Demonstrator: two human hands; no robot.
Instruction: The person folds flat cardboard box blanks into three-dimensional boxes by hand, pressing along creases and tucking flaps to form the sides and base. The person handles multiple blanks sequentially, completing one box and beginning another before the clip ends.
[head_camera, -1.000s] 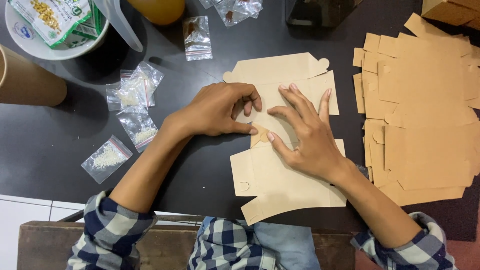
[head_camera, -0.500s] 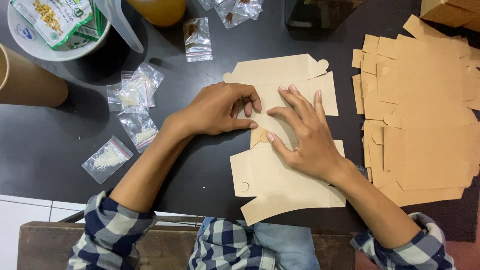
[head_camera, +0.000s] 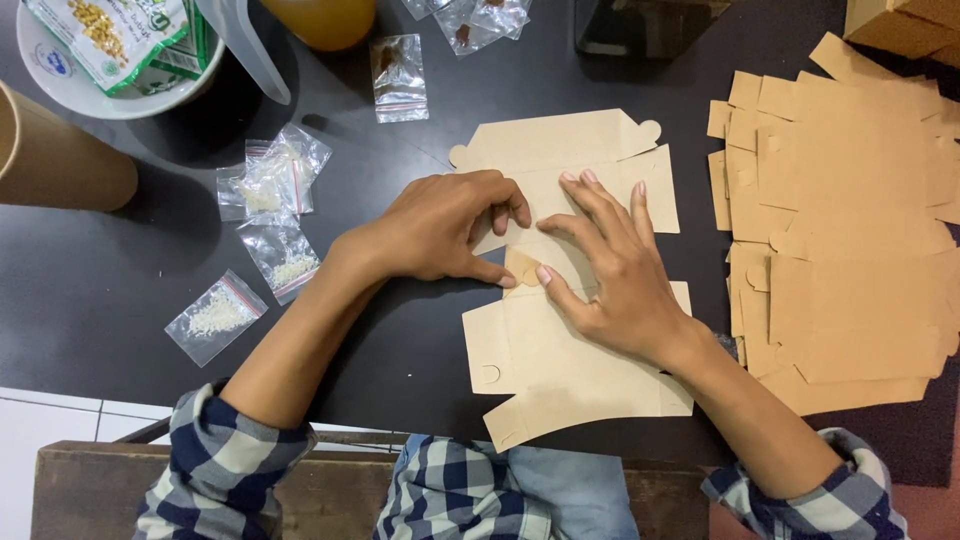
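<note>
A flat, die-cut brown cardboard box blank (head_camera: 560, 365) lies on the black table in front of me. My left hand (head_camera: 440, 225) rests on its left middle edge, thumb and curled fingers pinching a small side flap. My right hand (head_camera: 610, 265) lies flat on the middle of the blank with its fingers spread, thumb touching the same flap. Both hands press the cardboard down on the table.
A pile of the same brown blanks (head_camera: 850, 220) covers the right side. Several small clear bags of white grains (head_camera: 270, 215) lie to the left. A white bowl with a snack packet (head_camera: 110, 45), a brown paper cup (head_camera: 50, 150) and an orange vessel (head_camera: 320, 20) stand at the back.
Both hands stay on the blank at nearly the same spot. The left fingers have curled slightly tighter on the flap.
</note>
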